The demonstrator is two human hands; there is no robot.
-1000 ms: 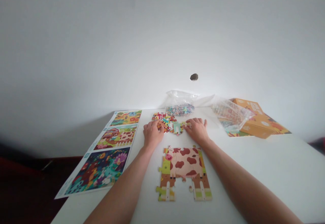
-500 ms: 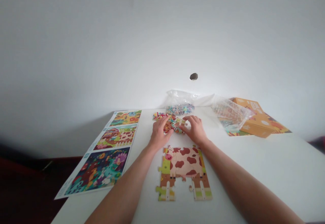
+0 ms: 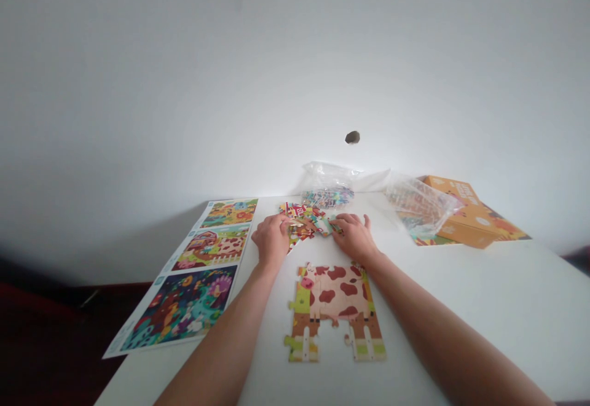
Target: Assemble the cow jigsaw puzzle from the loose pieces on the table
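A heap of loose, colourful jigsaw pieces [image 3: 305,218] lies on the white table [image 3: 498,295], and both my hands are at it. My left hand [image 3: 271,240] rests at the heap's near left side, fingertips among the pieces. My right hand [image 3: 354,237] sits at its right end, with fingers over a pale green piece [image 3: 334,226]. Whether either hand grips a piece is hidden by the fingers. Nearer me lies a part-built cow puzzle [image 3: 334,292] with brown patches, a gap between its legs.
A long printed sheet of puzzle pictures [image 3: 198,271] lies at the table's left edge. Behind the heap is a clear bag of pieces [image 3: 328,196]. Another clear bag [image 3: 419,204] leans against an orange box [image 3: 465,225] at the back right. A white wall rises behind.
My left hand has moved left along the heap's near side. My right hand has shifted slightly right, and some pieces in the heap have moved.
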